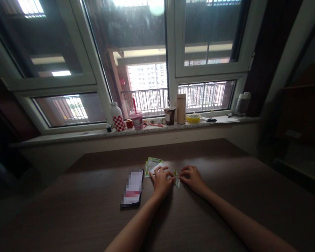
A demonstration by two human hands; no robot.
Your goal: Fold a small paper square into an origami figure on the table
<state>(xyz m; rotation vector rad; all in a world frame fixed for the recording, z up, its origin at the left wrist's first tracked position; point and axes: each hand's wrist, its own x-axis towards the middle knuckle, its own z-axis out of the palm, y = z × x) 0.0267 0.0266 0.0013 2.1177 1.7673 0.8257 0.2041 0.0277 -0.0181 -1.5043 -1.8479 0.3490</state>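
A small folded piece of paper [177, 182], pale green and white with a pointed lower end, is on the brown table between my hands. My left hand [162, 180] pinches its left edge, with the other fingers spread toward a small stack of green and white printed papers [151, 163]. From the other side, my right hand [193, 177] has its thumb and fingertips closed on the paper's right edge. Left of my left hand lies a phone [132, 188] with its lit screen blurred out.
The brown table [94, 224] reaches toward a stone windowsill [157, 131]. On the sill stand a checkered bottle [118, 119], a pink drink cup [136, 119], a dark drink cup [169, 116], a tan thermos [181, 109], a yellow tape roll [193, 119], black scissors [211, 120] and a clear jug [243, 105].
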